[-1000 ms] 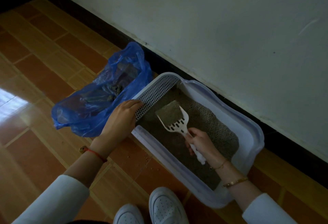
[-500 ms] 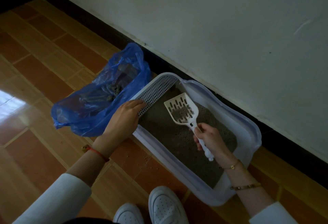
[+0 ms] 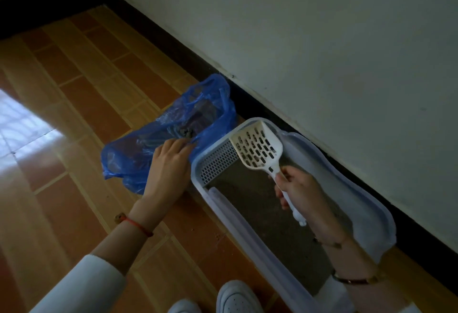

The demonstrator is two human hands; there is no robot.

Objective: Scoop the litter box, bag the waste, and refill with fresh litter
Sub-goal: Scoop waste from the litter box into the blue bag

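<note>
**Scooping under way, refill not begun**

The litter box (image 3: 371,216), a pale smooth plastic tray with a perforated grille end, lies on the floor along the wall, holding fine grey litter. The right hand (image 3: 301,189) grips the slotted white scoop (image 3: 256,146) above it. The left hand (image 3: 171,161) pinches the crinkly blue bag (image 3: 128,159), clumps inside. No fresh litter shows.

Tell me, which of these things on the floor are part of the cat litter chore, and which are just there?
Part of the chore: the white slotted scoop in the right hand; the litter box with grey litter; the blue bag, touched by the left hand.

Just there: white shoes; tiled floor; wall.
</note>
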